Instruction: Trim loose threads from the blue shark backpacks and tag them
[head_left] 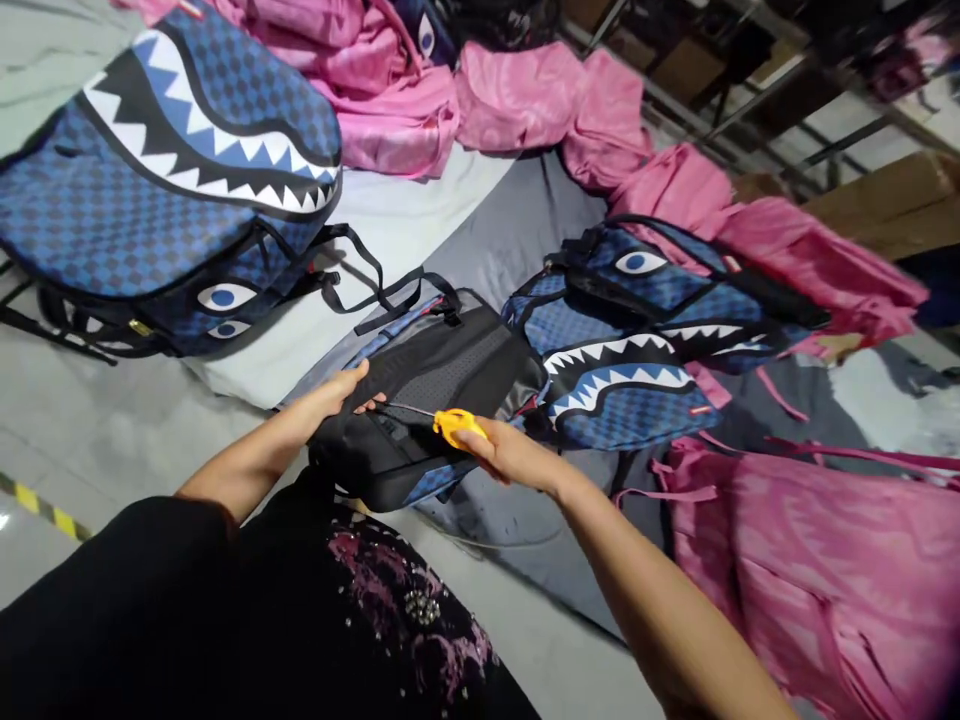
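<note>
A black-backed backpack (465,345) with blue checkered side panels lies in front of me, its padded back and straps facing up. My left hand (341,390) is closed on the near left edge of this bag, thumb on top and some fingertips showing past a fold of black fabric. In my right hand (510,450) is a pair of yellow-handled scissors (455,427). Their thin metal blades point left across the bag, with the tips close to my left fingertips. Whether the blades are apart I cannot tell.
Blue checkered backpacks with shark mouths lie at the left (247,150) and right (615,390). Pink bags (517,95) line the table's far side, and a pink backpack (840,560) sits at the near right. Shelving (750,90) and a cardboard box (885,200) stand behind.
</note>
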